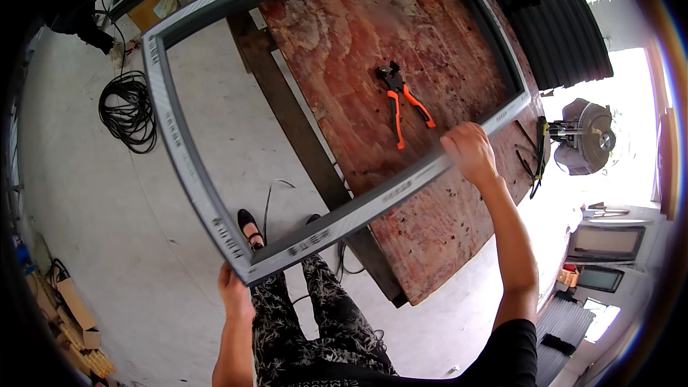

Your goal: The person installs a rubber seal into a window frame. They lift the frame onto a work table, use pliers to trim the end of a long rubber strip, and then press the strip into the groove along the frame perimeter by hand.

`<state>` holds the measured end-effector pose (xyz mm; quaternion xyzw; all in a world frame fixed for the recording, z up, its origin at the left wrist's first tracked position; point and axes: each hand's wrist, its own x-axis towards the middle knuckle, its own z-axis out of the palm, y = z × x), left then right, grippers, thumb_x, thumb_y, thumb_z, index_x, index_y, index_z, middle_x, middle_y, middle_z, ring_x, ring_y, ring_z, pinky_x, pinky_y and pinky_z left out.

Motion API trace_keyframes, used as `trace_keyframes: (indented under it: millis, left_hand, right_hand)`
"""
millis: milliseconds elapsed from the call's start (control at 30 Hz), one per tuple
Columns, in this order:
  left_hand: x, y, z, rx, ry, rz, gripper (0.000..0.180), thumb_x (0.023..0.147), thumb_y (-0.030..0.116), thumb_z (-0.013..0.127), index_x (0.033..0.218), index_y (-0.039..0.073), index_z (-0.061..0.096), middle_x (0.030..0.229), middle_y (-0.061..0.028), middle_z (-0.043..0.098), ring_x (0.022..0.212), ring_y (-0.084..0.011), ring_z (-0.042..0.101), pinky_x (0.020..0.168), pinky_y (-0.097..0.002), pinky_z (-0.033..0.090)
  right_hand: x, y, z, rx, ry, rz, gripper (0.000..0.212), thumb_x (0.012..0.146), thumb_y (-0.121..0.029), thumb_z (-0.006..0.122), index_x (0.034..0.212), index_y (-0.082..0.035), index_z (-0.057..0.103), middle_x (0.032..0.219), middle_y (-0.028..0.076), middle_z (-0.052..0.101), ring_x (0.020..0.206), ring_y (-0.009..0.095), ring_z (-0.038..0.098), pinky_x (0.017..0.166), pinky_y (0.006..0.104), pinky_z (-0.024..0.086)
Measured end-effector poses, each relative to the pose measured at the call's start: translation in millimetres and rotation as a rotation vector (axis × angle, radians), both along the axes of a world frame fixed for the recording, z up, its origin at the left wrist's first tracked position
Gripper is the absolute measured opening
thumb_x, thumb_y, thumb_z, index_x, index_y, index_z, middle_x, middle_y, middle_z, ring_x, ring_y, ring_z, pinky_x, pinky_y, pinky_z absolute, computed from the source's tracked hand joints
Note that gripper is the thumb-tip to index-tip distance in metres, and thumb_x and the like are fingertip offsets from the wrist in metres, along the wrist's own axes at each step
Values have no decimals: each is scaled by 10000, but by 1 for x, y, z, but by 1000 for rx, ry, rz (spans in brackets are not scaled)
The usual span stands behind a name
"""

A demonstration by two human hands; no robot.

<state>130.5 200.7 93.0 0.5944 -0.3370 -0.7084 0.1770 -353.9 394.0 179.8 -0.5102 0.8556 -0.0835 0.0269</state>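
Note:
A large grey rectangular window frame (pixel 351 219), with light film and printing along its faces, is held up in front of me. My left hand (pixel 233 295) is closed on its near left corner. My right hand (pixel 469 152) is wrapped over the near rail toward the right, slightly blurred. The frame's right part lies above a worn reddish wooden table (pixel 430 244), while its left part reaches out past the table edge over the floor. Through the opening, a pair of pliers with orange handles (pixel 398 104) shows lying on the tabletop.
Coiled black cable (pixel 127 111) lies on the pale floor at left. A person (pixel 79 3) works beside another frame at the far left. Dark corrugated sheets (pixel 559 29) and a round-bodied machine (pixel 591 136) stand at right. Cardboard boxes (pixel 75 308) sit at lower left.

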Motion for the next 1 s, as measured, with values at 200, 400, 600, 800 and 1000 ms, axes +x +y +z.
trace_keyframes:
  millis: [200,400,600,800,1000]
  left_hand:
    - [70,-100,-10,-189,-162,15,256,940,131,530,1157,10,590,1089,-41,645,990,-114,594,867,-285,461]
    - [92,-262,-35,-153,-323,-230,298,961,174,497,1206,37,596,1010,-38,672,818,-130,632,688,-263,501]
    - [40,-355,-27,-139,-295,-466,319,966,178,450,1191,8,599,1012,-70,674,884,-166,642,770,-313,519]
    - [-88,-378,8,-269,-205,-801,292,956,184,516,1152,2,635,925,-33,668,782,-110,625,679,-261,509]
    - [-164,-392,5,-229,-115,-970,310,981,247,520,1121,-3,639,900,-54,680,740,-129,633,631,-266,540]
  right_hand:
    - [61,1,-1,116,20,-35,332,883,-314,561,695,-56,651,713,134,589,759,325,565,749,444,425]
    - [168,-21,-3,21,-64,-158,265,841,-295,595,674,-89,598,686,109,545,692,315,539,672,448,414]
    - [238,-34,-8,5,-101,-314,243,827,-263,601,654,-104,537,673,103,505,674,325,526,624,457,403]
    - [240,-29,-8,5,-46,-504,209,845,-157,525,672,-39,527,689,171,529,692,383,522,645,486,398]
    - [235,-20,-19,-16,42,-668,286,888,-182,467,684,2,549,713,194,541,704,407,526,630,498,394]
